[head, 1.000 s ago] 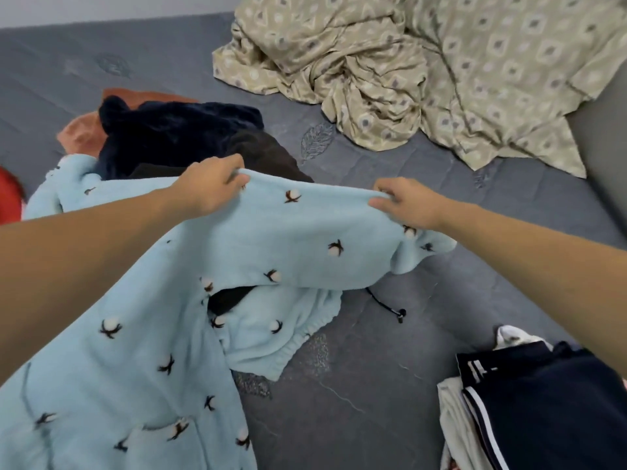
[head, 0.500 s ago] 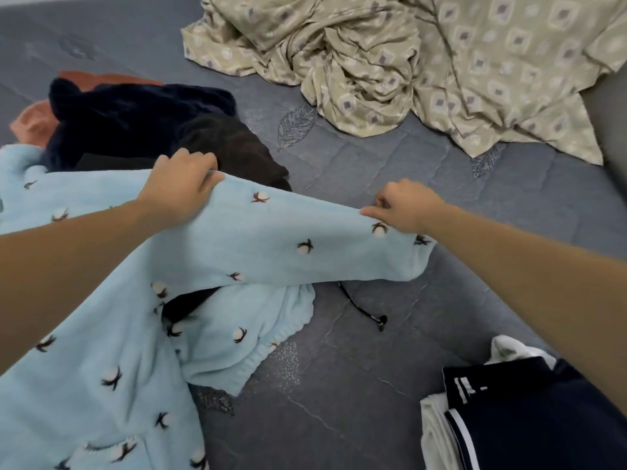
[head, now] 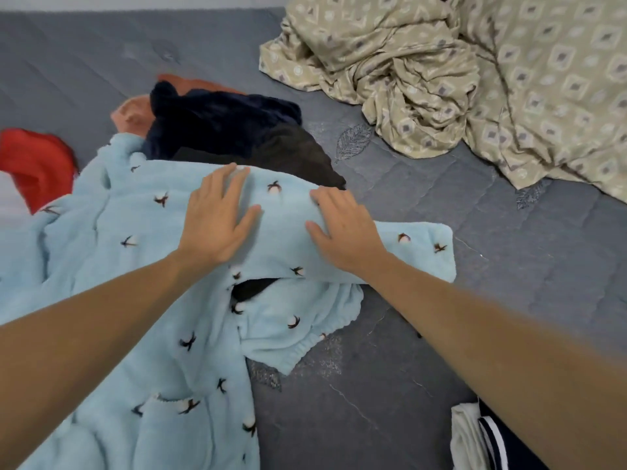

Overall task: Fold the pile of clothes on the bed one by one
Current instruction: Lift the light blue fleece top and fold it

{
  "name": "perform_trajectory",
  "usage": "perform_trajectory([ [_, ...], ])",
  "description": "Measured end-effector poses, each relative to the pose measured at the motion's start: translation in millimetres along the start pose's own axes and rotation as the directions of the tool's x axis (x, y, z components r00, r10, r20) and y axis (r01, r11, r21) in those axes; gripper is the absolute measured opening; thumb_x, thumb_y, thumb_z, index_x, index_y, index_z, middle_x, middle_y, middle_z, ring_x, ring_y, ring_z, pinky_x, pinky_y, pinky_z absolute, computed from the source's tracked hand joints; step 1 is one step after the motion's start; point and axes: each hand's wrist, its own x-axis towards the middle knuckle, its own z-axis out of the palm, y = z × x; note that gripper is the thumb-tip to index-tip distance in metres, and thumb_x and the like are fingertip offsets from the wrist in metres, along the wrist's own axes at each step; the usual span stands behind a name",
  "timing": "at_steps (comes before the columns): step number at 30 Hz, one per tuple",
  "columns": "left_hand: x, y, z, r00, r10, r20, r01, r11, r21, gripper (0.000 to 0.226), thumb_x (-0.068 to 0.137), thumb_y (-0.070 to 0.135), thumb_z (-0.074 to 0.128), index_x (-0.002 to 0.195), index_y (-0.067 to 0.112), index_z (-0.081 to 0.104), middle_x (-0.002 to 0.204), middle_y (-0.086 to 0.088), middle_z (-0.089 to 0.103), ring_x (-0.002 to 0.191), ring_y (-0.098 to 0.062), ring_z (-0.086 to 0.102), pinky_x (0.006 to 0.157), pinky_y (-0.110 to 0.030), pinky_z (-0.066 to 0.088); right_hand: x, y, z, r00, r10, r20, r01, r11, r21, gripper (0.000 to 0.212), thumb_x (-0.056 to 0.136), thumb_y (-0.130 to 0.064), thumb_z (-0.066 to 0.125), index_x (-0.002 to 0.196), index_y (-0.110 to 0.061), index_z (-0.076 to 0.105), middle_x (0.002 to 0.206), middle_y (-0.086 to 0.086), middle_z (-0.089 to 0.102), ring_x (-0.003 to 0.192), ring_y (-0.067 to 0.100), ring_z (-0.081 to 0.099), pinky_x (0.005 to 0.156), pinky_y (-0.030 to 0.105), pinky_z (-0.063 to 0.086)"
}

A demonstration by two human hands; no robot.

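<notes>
Blue fleece (head: 142, 300) is spread across the left and centre of the frame on the grey bed (head: 441, 334), one sleeve laid across to the right. Left hand (head: 217, 222) and right hand (head: 342, 232) are pressed flat on that sleeve, fingers spread. Dark clothes (head: 230, 130) are piled just above, patterned sheet (head: 475, 79) upper right.

a grey quilted bed (head: 441, 351) fills nearly the whole view, its cover stitched with leaf shapes. a crumpled beige sheet (head: 475, 79) with a diamond print lies bunched at the far right. a pale wall strip (head: 135, 3) runs along the top edge. light is soft and even.
</notes>
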Motion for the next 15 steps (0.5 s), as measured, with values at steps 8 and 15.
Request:
perform_trajectory([
  [8,-107,-141,-46,0.971,-0.239,-0.028,0.238,0.971,-0.030,0.063,0.101,0.053,0.042,0.153,0.018,0.043,0.153,-0.010,0.043,0.137,-0.034,0.043,0.106,-0.051,0.039,45,-191,61,0.946,-0.318,0.057,0.316,0.948,0.051,0.055,0.096,-0.034,0.058,0.145,-0.009,0.052,0.152,0.012,0.050,0.140,0.031,0.046,0.112,0.045,0.040],
  [15,-187,-261,-53,0.888,-0.453,0.076,0.458,0.885,-0.082,0.079,0.096,0.071,0.030,0.153,0.018,0.046,0.154,-0.013,0.044,0.141,-0.035,0.041,0.111,-0.052,0.040,85,-325,157,0.902,-0.395,0.174,0.392,0.918,0.053,0.055,0.100,-0.032,0.056,0.149,-0.007,0.050,0.156,0.015,0.047,0.145,0.032,0.041,0.123,0.045,0.029],
])
